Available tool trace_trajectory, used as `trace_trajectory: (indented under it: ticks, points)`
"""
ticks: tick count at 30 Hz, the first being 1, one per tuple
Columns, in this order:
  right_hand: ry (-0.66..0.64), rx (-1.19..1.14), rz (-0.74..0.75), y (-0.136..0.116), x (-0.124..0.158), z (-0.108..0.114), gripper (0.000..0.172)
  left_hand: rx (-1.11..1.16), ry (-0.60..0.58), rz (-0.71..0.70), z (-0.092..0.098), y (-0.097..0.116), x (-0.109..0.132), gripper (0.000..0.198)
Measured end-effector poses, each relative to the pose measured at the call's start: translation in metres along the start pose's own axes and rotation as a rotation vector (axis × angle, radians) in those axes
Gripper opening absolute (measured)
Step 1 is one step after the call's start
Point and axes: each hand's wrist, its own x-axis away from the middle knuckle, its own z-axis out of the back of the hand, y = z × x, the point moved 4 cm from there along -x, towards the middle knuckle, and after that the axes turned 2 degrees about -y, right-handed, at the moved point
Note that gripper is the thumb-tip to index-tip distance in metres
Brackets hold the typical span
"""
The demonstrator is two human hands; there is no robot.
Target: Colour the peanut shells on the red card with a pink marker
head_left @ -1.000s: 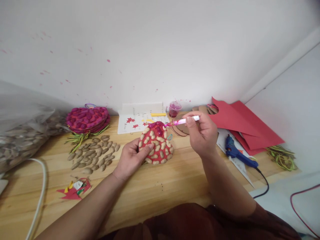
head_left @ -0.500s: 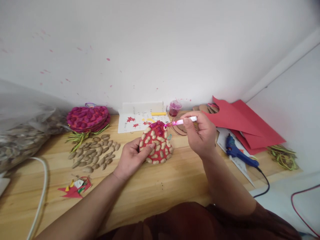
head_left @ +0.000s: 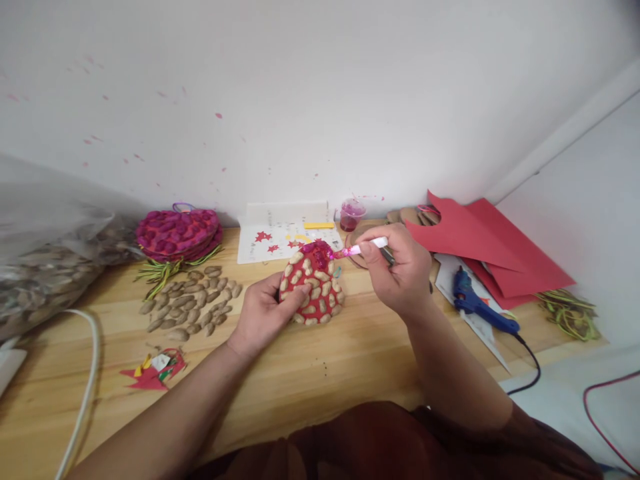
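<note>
My left hand (head_left: 267, 308) grips the left edge of a round red disc (head_left: 311, 313) covered with peanuts, its thumb lying over the front. Wet magenta paint coats the peanuts along the disc's top edge; the lower ones are bare tan. In my right hand (head_left: 397, 270) is a paintbrush (head_left: 367, 245) with a white handle, pinched between thumb and fingers. Its magenta-stained tip touches the painted part at the upper right of the disc. Behind the brush stands a clear plastic cup (head_left: 353, 215) of magenta paint.
Loose peanuts (head_left: 193, 303) lie left of my hands, near a bag of peanuts (head_left: 45, 273) and finished magenta discs (head_left: 177, 235). Paper scraps (head_left: 157, 369) sit nearer. To the right are a blue glue gun (head_left: 480, 307) with a cord, red sheets (head_left: 500, 247) and green-yellow strings (head_left: 567, 313).
The brush has shifted slightly left along the painted area, and my right hand has tilted a little with it. My left hand keeps its hold on the disc.
</note>
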Motion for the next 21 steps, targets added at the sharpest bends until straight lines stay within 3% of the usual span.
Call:
trace_trajectory:
  ticks: [21]
  points:
    - [-0.088,0.12,0.197,-0.009,0.001,-0.011,0.005,-0.277,0.025,-0.089,0.001,0.011,0.0,0.036]
